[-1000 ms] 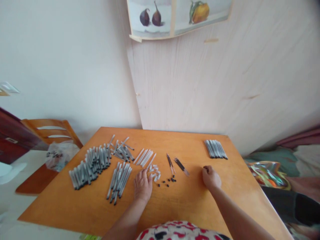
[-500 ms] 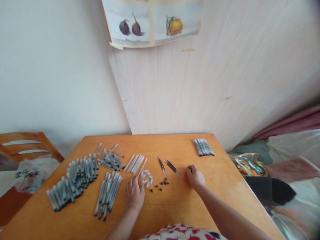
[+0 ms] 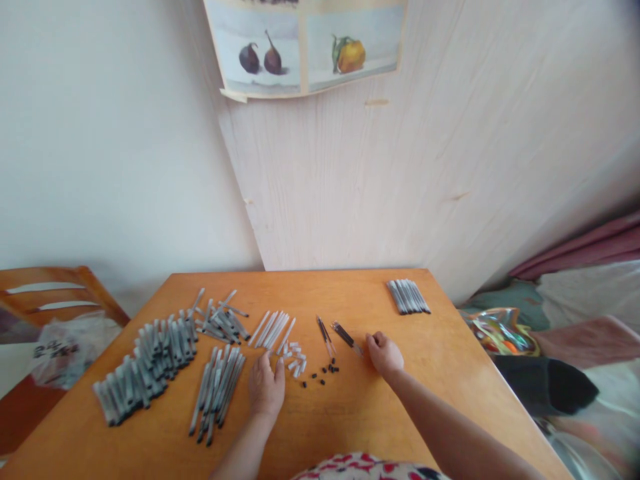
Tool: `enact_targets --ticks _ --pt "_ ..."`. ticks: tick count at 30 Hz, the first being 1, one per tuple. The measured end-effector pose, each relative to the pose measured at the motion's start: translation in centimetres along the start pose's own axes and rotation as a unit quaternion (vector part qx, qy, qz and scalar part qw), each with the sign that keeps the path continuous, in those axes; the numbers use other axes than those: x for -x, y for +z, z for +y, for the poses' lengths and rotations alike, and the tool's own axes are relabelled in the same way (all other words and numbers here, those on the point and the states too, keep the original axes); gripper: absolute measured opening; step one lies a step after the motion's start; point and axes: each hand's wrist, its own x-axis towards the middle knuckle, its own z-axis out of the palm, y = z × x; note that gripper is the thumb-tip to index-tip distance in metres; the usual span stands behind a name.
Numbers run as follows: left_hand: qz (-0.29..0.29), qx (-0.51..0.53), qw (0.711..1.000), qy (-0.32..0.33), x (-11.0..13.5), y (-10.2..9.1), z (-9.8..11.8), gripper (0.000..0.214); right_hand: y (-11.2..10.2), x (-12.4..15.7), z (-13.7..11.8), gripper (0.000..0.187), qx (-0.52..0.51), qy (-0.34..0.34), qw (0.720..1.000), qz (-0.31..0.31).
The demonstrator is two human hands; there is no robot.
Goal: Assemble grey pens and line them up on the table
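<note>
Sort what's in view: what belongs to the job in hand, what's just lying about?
Likely the job's, on the table:
- dark-ended pens
- white tubes
- small white pieces
- small black pieces
- thin dark rods

Likely just lying about:
- wooden chair
- marked plastic bag
- shiny colourful bag
- fruit pictures

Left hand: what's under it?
Orange-brown wooden tabletop shows around the left hand, with slim white rods just beyond it. Anything under its palm is covered; can't tell.

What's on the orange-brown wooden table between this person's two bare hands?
In the head view, going from left hand to right hand: small white plastic caps, tiny black plugs, then thin dark pen refills.
</note>
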Motion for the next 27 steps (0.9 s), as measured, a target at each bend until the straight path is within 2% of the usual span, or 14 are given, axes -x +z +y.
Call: enact_targets --ticks 5,20,27 --pt "-0.005 0.01 1.0 -0.009 -1.3 -0.4 0.6 0.035 -0.1 0.1 0.0 0.045 0.013 -0.001 1.0 -0.007" --pt "-0.082 -0.12 0.989 -0.018 -4.8 -2.0 4.3 0.022 -0.3 0.4 0.0 0.047 0.052 -0.004 0.998 -0.036" --pt "-0.073 -0.126 0.989 -0.024 -5.5 -1.6 5.3 0.023 -0.4 0.7 -0.1 0.045 0.058 0.003 0.998 -0.038"
